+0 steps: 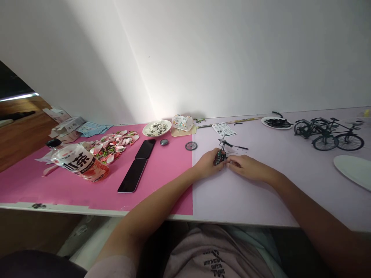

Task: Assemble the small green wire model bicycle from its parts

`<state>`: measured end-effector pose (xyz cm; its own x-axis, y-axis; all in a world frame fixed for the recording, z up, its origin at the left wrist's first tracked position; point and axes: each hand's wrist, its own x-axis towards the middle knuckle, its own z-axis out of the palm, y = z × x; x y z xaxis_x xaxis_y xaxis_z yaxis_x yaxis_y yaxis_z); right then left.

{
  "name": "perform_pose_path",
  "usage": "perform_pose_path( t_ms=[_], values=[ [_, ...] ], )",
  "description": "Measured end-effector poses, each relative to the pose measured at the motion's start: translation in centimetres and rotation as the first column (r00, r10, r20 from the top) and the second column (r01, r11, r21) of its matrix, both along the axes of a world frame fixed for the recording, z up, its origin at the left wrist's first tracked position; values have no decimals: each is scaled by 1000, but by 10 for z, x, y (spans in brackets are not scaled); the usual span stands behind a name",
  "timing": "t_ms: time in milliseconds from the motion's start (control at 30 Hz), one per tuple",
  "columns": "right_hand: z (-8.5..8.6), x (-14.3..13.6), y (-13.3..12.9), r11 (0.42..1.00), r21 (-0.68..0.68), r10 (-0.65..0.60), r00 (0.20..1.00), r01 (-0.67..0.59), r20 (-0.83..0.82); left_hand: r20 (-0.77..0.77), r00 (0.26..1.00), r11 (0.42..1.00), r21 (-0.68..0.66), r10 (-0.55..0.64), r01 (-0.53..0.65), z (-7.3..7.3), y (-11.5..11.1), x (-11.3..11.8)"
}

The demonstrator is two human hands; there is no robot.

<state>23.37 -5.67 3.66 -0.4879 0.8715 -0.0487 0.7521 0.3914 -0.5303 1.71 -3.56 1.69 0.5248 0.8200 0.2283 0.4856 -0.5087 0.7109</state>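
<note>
My left hand [209, 163] is closed around a small dark model bicycle frame [223, 144], whose thin parts stick up above the fingers. Close against it, my right hand [245, 166] has its thumb and fingertips pinched at the lower part of the model; what lies between them is too small to make out. A loose spoked wheel [191, 145] lies on the pink surface to the left. Behind the hands are a printed instruction sheet [224, 129] and a thin black rod-like piece [241, 147].
Finished model bicycles [337, 139] stand at the right, near a plate of black parts [276, 123] and a white plate [353, 170]. Leftward are a folding phone [133, 173], a drink bottle [81, 162], pink-and-white pieces [116, 144] and a bowl of small pieces [157, 128]. A wall closes off the back.
</note>
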Motion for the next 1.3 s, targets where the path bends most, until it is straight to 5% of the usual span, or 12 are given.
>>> perform_pose_path(
  t_ms=[1300],
  values=[
    [-5,-1,1,998,14,-57,998,57,-10,201,977,998,-15,64,-62,-14,4,3]
  ],
)
